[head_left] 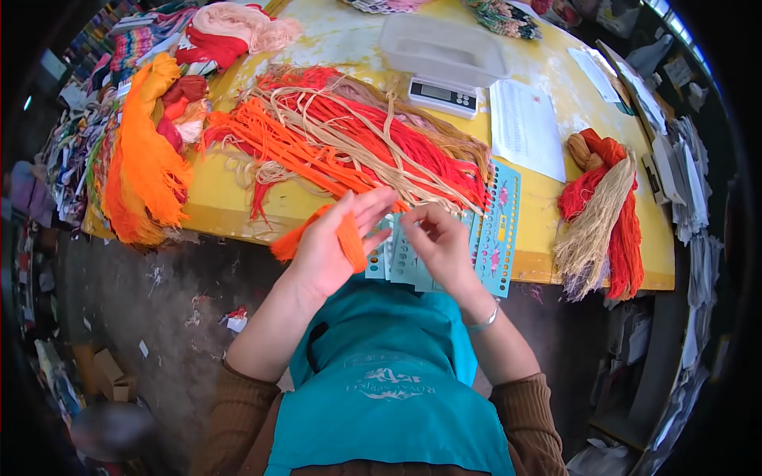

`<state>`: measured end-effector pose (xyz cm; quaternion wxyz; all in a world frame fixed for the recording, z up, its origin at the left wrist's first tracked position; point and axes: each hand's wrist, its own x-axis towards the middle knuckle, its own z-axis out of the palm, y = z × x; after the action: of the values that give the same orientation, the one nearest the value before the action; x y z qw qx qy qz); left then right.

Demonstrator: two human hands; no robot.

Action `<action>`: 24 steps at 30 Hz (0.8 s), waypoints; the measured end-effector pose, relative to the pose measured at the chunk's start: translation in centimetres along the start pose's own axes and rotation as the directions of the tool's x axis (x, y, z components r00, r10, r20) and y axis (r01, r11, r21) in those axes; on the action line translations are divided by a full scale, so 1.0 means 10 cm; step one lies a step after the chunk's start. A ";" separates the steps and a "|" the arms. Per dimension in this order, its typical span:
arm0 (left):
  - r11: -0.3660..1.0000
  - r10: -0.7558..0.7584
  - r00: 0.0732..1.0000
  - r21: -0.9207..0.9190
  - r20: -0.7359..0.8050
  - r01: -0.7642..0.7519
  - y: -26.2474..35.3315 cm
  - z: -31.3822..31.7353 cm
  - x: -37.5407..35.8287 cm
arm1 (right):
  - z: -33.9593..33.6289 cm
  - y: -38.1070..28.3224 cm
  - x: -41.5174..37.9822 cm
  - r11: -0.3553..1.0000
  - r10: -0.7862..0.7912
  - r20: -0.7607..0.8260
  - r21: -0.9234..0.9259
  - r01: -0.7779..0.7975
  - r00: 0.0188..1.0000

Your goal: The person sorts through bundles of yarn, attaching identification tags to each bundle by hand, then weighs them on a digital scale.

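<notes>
An orange thread bundle lies looped across the palm of my left hand, its tail hanging out on the left side. The fingers of that hand point up and slightly apart around the strands. My right hand is close by on the right, with thumb and fingertips pinched together; what they hold, if anything, is too small to make out. Under my hands are teal punched cards at the table's front edge. Just beyond them, red, orange and beige thread lengths lie in a wide pile.
A digital scale with a clear plastic tray stands behind the pile, beside a printed sheet. Orange skeins hang over the yellow table's left edge; red and beige skeins lie at right.
</notes>
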<state>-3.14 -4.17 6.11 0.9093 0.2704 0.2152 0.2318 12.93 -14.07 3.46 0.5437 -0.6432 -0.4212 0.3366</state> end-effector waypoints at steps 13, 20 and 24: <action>0.999 -0.020 0.991 0.051 0.136 0.013 -0.17 -0.12 -0.08 | 0.30 -0.11 -0.29 0.483 0.287 0.179 0.821 -0.303 0.941; 0.953 0.211 0.976 0.235 -0.057 -0.193 -0.21 0.00 -0.11 | 0.28 -0.05 -0.26 0.755 0.164 0.051 0.636 -0.159 0.985; 0.899 0.298 0.947 0.367 -0.120 -0.237 -0.26 -0.03 -0.08 | 0.32 -0.08 -0.26 0.835 0.146 0.008 0.535 -0.128 0.989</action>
<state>-3.13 -6.39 4.56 0.7842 0.4328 0.2914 0.3358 8.88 -15.06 3.56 0.6826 -0.5004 -0.2547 0.4678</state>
